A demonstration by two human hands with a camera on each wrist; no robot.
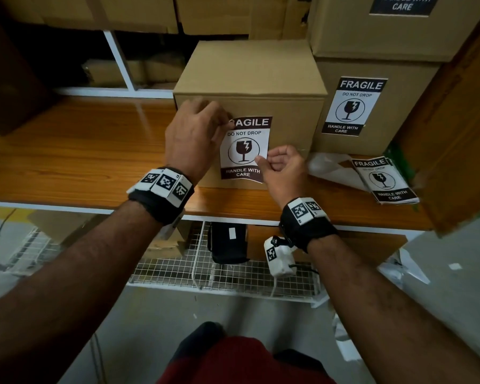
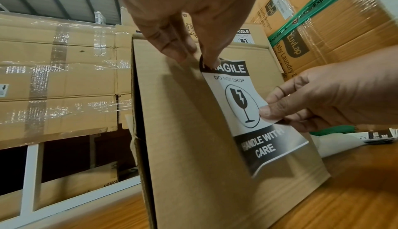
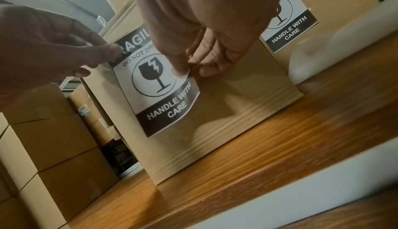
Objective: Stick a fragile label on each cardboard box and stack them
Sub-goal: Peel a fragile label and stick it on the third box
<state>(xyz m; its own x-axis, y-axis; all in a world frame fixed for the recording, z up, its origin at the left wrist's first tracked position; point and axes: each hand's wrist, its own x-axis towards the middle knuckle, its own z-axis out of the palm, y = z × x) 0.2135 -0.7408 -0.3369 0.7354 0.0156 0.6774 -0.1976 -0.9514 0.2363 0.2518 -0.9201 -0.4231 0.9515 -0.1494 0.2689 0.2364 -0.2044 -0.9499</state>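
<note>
I have the label (image 1: 245,146) against the front face of the box (image 1: 250,79), which stands on the wooden shelf (image 1: 81,151) just left of a stack (image 1: 377,87) of boxes that already carry labels. My left hand (image 1: 194,137) pinches the label's top left corner, thumb over the first letter of FRAGILE, and holds it to the cardboard near the box's upper edge. My right hand (image 1: 284,169) pinches the right edge about halfway down, thumb on the printed side and fingers curled behind, keeping that part lifted off the face. The left wrist view shows the sheet bowed, its lower band curling away from the box. The label stands upright: long axis vertical, FRAGILE at the top, HANDLE WITH CARE at the bottom, print facing me. It looks roughly square to the box's edges, perhaps leaning a little to one side. To do this well, I judge I should keep the top corner anchored, check the top edge runs parallel with the box's rim, then lower the right side and smooth from the top downward and outward so no air or crease gets trapped. Letting the free edge drop early could set it crooked. More labels (image 1: 385,180) lie on the shelf to the right, with loose white backing paper (image 1: 330,169) beside them.
</note>
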